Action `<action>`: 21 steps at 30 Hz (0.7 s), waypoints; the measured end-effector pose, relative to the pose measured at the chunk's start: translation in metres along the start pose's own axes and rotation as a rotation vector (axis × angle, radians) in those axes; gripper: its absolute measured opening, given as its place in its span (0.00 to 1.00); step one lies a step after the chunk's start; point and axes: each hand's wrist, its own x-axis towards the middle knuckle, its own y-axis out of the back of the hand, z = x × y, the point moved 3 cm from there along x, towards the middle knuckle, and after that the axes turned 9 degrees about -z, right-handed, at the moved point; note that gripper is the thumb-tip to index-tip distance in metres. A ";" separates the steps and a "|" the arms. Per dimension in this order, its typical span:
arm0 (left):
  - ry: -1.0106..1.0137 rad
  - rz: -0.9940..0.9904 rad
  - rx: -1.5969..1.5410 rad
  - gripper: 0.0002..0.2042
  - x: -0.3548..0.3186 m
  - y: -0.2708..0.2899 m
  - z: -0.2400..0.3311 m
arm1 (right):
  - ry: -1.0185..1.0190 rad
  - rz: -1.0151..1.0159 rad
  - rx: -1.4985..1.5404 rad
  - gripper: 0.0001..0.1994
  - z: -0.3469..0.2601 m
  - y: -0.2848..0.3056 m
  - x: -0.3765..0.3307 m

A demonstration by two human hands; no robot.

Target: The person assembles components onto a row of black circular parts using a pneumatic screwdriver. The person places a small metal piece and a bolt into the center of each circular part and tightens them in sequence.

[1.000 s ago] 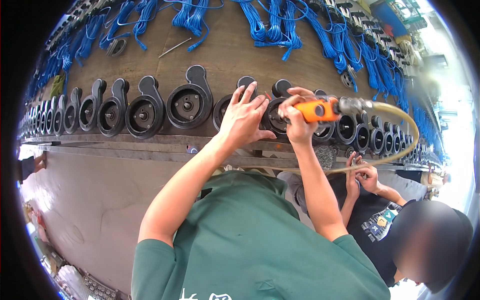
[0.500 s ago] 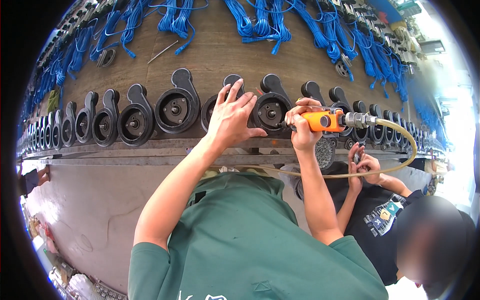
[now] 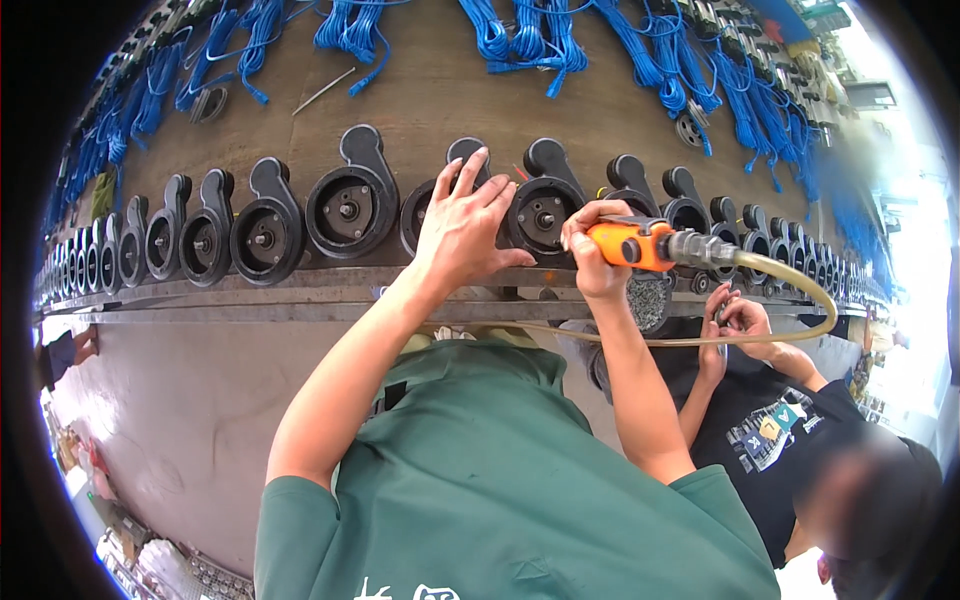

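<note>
My left hand (image 3: 464, 222) lies with fingers spread over a black round housing (image 3: 414, 222), covering much of it. Its thumb points toward the neighbouring black housing (image 3: 541, 220), which has a metal shaft in its open centre. My right hand (image 3: 597, 250) is wrapped round an orange air-powered driver (image 3: 632, 246), held over the row just right of that housing. A metal coupling (image 3: 702, 250) joins the tool to a yellowish air hose (image 3: 800, 280). The tool's tip is hidden behind my fingers.
Similar black housings (image 3: 352, 208) line the bench's near edge on both sides. Bundles of blue cable (image 3: 525, 38) lie along the far side, with a thin metal rod (image 3: 324, 90) nearer. At right, close by, another person's hands (image 3: 738, 325) hold something small.
The driver and my right hand have shifted slightly, and the tool's rear end now sits a little lower. My left hand stays spread over the same housing.
</note>
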 end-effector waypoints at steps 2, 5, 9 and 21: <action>-0.006 -0.014 0.003 0.43 0.000 -0.001 0.001 | -0.020 0.016 0.058 0.11 0.003 0.002 -0.004; -0.011 -0.028 0.035 0.44 0.002 0.002 0.003 | 0.036 0.021 -0.145 0.12 -0.004 0.002 0.002; -0.040 0.008 0.071 0.43 0.004 0.001 0.003 | 0.091 0.210 -0.183 0.09 -0.049 -0.003 -0.004; -0.296 -0.247 0.005 0.20 0.115 -0.037 0.098 | 0.209 0.421 -0.169 0.16 -0.090 0.073 -0.071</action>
